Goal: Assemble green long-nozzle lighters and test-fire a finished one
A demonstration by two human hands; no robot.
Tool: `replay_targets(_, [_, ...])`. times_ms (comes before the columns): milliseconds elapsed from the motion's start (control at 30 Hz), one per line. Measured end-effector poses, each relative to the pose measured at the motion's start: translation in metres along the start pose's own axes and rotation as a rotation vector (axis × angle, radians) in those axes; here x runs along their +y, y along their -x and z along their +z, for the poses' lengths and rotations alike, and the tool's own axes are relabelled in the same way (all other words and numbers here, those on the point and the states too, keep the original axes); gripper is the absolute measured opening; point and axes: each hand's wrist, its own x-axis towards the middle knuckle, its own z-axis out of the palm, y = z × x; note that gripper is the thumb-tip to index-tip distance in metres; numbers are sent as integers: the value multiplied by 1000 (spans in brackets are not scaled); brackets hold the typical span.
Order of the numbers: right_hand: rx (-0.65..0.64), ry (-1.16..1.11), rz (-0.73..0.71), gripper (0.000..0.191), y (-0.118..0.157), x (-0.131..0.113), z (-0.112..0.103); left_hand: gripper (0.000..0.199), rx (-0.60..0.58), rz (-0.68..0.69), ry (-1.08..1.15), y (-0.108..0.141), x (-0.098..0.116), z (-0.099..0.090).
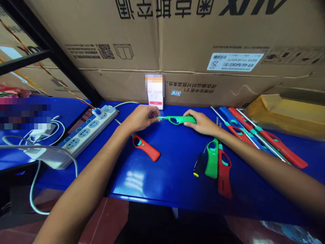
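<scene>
On the glossy blue bench [177,183], I see the long green plastic lighter [185,119] near the far edge, its handle grasped by my right hand [200,122] while my left hand [146,117] pinches its tip, left of centre.

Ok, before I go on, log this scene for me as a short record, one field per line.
left hand: fingertips pinched at the front end of the held green lighter
right hand: gripping its handle end
near left forearm: red lighter, on the blue table
near right forearm: screwdriver, second green lighter and second red lighter, side by side
far right: group of red and blue lighters
left side: power strip, one blue plug inserted
behind: phone leaning on a large carton
</scene>
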Motion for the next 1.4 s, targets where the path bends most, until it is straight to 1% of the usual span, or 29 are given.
replay_targets(133, [-2,3,-17,21,0,1,2,10,1,37,-30,-3,6,17])
replay_targets(300, [-1,-24,-23,21,-1,-1,1,12,31,51,-67,-3,7,25])
replay_targets(400, [-5,-47,-16,21,-1,-2,0,12,79,34,-104,-3,9,26])
replay_targets(533, [-18,-81,-23,22,-1,-2,-1,12,122,18,-78,-3,11,27])
replay_targets(733, [-30,-73,-39,22,0,0,0,10,125,1,33,-3,15,27])
replay_targets(833, [-26,-68,-43,22,1,-2,2,10,129,13,66,-2,17,27])
replay_targets(1033, [-17,-54,-29,22,2,-7,3,11,162,13,44,-2,18,28])
replay_targets(1233, [-27,-70,-26,23,2,-7,2,12,133,28,25,-3,20,29])
replay_targets(1400, [-23,-101,-24,25,1,-6,3,12,192,8,19,-3,25,32])
